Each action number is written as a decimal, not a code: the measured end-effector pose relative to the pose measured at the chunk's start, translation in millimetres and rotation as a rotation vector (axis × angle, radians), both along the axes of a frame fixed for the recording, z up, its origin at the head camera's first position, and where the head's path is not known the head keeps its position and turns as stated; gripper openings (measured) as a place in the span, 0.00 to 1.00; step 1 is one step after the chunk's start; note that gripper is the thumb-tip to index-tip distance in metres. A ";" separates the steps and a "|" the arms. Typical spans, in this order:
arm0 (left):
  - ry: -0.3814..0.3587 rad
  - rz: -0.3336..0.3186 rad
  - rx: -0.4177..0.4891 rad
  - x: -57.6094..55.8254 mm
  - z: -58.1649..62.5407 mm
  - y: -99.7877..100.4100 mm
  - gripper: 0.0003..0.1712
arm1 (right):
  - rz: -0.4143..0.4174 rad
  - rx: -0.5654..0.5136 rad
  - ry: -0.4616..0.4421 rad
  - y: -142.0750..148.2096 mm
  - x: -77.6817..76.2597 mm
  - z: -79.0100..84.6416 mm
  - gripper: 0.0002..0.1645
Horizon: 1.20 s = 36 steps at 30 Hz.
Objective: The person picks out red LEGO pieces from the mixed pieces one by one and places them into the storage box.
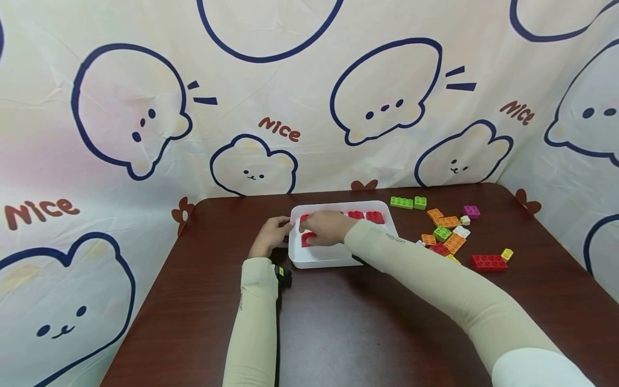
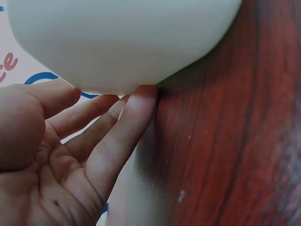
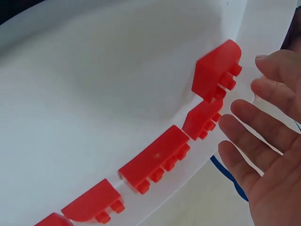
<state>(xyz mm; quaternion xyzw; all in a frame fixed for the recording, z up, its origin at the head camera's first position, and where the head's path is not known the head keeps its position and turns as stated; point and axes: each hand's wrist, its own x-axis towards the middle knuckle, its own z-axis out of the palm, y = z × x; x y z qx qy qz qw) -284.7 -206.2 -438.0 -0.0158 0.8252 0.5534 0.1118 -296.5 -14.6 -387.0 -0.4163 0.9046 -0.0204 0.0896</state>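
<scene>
A white tray sits on the table with several red toy bricks inside it. In the head view my left hand is at the tray's left end. The left wrist view shows its fingertips touching the outer wall of the tray. Over the left part of the tray is my right hand, hiding some of the bricks. The right wrist view has the right hand with fingers spread and nothing held, beside a row of red bricks lined up along the tray's wall.
Right of the tray lie loose orange bricks, green bricks, a purple brick and white bricks. A large red brick and a yellow brick are farther right. A printed cloth hangs behind the dark table.
</scene>
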 end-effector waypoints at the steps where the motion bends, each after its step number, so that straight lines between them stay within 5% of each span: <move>1: -0.001 0.000 -0.002 0.1 -0.1 0.1 0.25 | 0.002 0.000 0.005 1.5 -0.2 1.1 0.26; 27: -0.014 0.028 -0.018 0.6 -0.9 2.2 0.27 | -0.058 -0.064 0.113 69.5 13.0 13.6 0.26; 36: -0.026 0.036 -0.014 0.4 0.8 3.0 0.28 | -0.149 -0.096 0.144 98.8 17.9 19.4 0.27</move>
